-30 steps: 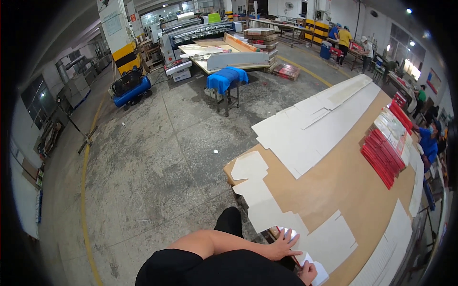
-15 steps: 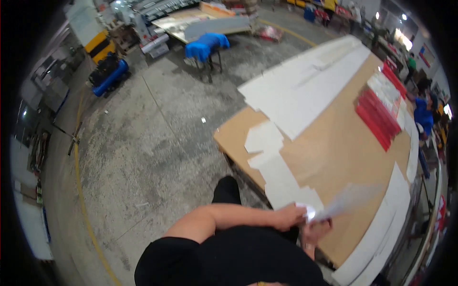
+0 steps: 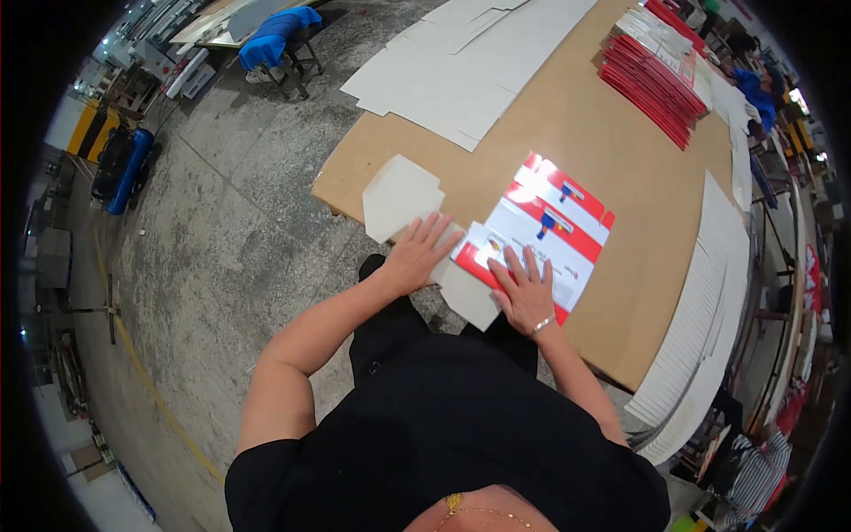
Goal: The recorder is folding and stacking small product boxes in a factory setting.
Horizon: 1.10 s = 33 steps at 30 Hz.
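Note:
A flat red-and-white printed carton sheet (image 3: 545,222) lies face up on the brown cardboard-covered table (image 3: 638,168). My right hand (image 3: 525,290) presses flat on its near end, fingers spread. My left hand (image 3: 418,254) rests flat, fingers apart, on a white die-cut blank (image 3: 399,193) at the table's near left corner, beside the printed sheet. Another white piece (image 3: 470,297) juts out under the printed sheet between my hands. Neither hand grips anything.
A stack of red-edged printed sheets (image 3: 651,75) sits at the far side. Large white blanks (image 3: 461,66) cover the far left of the table. A long white stack (image 3: 700,328) runs along the right edge. Concrete floor lies to the left, with a blue-draped table (image 3: 279,27) beyond.
The view has swung down over the table. A printed sheet that my hands were lifting in the air now lies flat on the table, with both hands pressed on the sheets.

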Motion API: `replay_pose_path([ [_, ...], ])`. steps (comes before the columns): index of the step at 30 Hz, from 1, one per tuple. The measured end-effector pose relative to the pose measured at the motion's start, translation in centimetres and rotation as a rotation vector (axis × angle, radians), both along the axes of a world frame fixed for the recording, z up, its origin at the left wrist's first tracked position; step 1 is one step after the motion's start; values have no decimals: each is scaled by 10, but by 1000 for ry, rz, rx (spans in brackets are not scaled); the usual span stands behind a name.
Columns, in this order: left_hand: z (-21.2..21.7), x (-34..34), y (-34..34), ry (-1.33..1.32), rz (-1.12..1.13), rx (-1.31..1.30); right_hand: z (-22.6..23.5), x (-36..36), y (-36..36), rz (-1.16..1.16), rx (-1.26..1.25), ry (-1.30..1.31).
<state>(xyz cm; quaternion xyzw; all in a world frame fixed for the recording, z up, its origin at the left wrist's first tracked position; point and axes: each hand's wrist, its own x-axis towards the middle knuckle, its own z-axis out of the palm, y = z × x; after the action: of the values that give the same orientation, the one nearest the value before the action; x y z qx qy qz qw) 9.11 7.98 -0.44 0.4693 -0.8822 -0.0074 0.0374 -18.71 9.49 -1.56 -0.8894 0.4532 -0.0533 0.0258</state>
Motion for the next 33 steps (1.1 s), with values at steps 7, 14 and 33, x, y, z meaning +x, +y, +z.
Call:
replay_pose_path([
  [7,54,-45,-29,-50,-170,628,3,-66,21,-8,-143,-324],
  [14,19,-44,-143,-95,84,1151,8,-78,-1,106,-138,-462],
  [33,5,65,-61,198,-142,-205,2,-61,-9,40,31,-380],
])
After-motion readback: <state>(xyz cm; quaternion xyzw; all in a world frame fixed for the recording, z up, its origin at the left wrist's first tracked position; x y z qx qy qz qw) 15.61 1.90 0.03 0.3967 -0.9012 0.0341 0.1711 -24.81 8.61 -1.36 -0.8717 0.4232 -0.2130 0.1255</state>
